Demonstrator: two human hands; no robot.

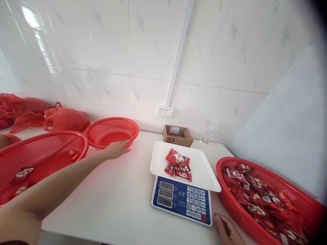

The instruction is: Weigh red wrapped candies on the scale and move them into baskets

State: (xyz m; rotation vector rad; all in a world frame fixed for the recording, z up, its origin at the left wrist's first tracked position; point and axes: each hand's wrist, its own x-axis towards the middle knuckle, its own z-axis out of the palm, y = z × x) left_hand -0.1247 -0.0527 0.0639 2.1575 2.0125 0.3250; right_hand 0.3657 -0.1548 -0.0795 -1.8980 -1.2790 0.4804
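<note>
My left hand (117,149) reaches across to the near right rim of a small red mesh basket (112,136). Its fingers are stretched out along the rim, and no packet shows in them. By the lower right corner of a blue and white digital scale (181,200) is my right hand (227,231), cut off by the bottom edge of the view. Its fingers are loosely bent and apart, with nothing visible in them. Several red snack packets (178,157) lie in a pile on the scale's white tray (201,170).
At right stands a large red basket (222,163) full of snack packets. Another red basket (61,136) at left has a few packets inside. Red plastic bags (66,119) lie behind it. A cardboard box (187,132) and a clear plastic container (206,136) stand near the tiled wall.
</note>
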